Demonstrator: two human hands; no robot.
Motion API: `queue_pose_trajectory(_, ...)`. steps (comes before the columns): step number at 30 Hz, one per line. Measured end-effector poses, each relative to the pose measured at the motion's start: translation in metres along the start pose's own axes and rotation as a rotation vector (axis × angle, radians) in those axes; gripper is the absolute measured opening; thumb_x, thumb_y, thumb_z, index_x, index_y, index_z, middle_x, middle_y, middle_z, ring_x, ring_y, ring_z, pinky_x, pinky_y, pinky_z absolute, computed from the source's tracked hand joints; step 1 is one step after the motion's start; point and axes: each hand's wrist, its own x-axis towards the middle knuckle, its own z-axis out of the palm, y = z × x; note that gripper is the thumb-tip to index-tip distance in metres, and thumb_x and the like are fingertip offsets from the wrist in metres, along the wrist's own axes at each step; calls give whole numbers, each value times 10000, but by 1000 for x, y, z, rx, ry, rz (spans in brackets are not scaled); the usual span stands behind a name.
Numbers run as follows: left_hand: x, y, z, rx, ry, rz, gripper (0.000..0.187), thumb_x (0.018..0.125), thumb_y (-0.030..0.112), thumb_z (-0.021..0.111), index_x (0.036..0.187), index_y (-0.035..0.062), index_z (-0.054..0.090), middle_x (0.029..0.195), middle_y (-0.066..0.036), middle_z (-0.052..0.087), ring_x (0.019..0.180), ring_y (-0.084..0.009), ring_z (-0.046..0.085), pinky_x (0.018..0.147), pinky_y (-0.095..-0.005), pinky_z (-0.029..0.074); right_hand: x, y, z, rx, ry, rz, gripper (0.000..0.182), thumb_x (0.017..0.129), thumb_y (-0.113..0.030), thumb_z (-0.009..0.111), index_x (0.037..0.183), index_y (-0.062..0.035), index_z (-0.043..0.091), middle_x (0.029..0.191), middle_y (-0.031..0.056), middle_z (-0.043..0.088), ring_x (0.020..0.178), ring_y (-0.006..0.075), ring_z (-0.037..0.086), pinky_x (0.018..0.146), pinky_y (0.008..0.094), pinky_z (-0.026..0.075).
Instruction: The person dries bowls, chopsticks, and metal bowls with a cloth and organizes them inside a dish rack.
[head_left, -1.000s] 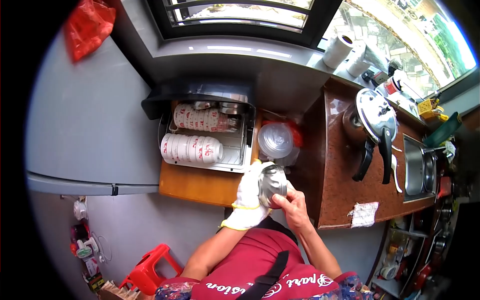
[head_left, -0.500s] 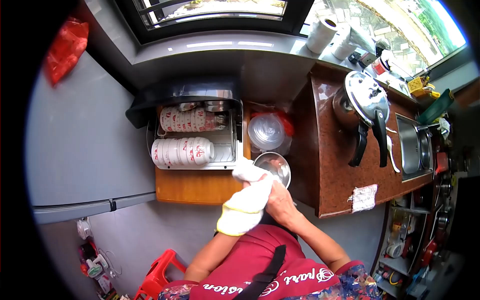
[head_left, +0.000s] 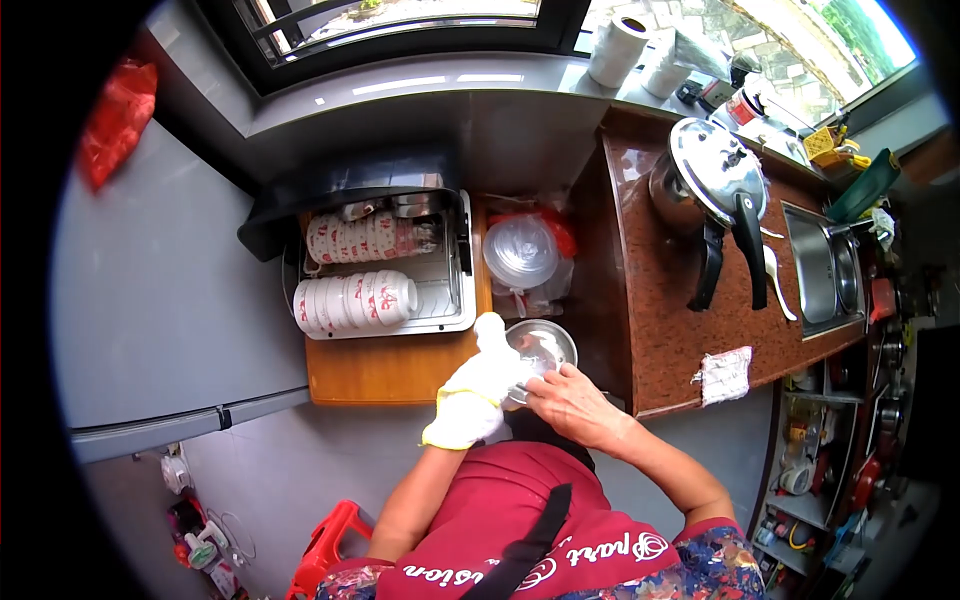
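Observation:
My left hand point(head_left: 475, 395) wears a white glove with a yellow cuff. One gloved finger or thumb sticks up, and the rest of the glove lies against the left side of a round steel bowl point(head_left: 560, 343). I see nothing gripped in the glove. My bare right hand point(head_left: 578, 405) has its fingers bent together at the bowl's near right rim, closed on it. Just beyond the bowl sits a clear plastic container point(head_left: 521, 250) with a round lid.
Left, a lidded dish rack point(head_left: 440, 327) holds stacked red-patterned white bowls point(head_left: 350, 300) on a wooden cabinet point(head_left: 390, 370). A pressure cooker point(head_left: 715, 175) stands on the brown counter point(head_left: 650, 330) beside a sink point(head_left: 808, 260). A red stool point(head_left: 330, 540) is low on the left.
My right hand has moved off the glove to the bowl's rim. The gloved left hand has shifted left and turned more upright. The bowl has come slightly towards me.

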Motion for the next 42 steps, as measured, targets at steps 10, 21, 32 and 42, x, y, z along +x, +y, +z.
queue_pose_trajectory(10,-15,-11,1,158,62,7,302,707,122,653,998,60,602,954,-149,611,905,-320,588,777,-373,488,-24,18,-7,1031,754,738,582,759,11,642,1265,-21,355,766,-9,475,635,41,441,535,171,359)
queue_pose_trajectory(21,-19,3,-5,56,-66,5,378,827,116,611,1184,60,502,984,-79,598,891,-166,590,744,-280,491,-8,3,42,1693,646,853,421,885,-347,571,1189,-58,538,647,-60,461,420,21,289,378,198,192)
queue_pose_trajectory(32,-11,8,33,11,220,-187,562,824,356,553,1256,9,457,1299,-248,335,1201,-397,341,1004,-502,257,11,3,69,1393,629,1045,360,894,-355,517,1042,-33,587,735,26,571,556,91,478,494,232,379)
queue_pose_trajectory(42,-37,-1,33,35,78,-29,778,914,546,320,1415,-39,210,1485,-241,155,1392,-349,146,1112,-446,159,37,-17,101,1282,599,998,380,889,-313,507,1046,30,559,877,124,595,818,181,539,745,318,431)
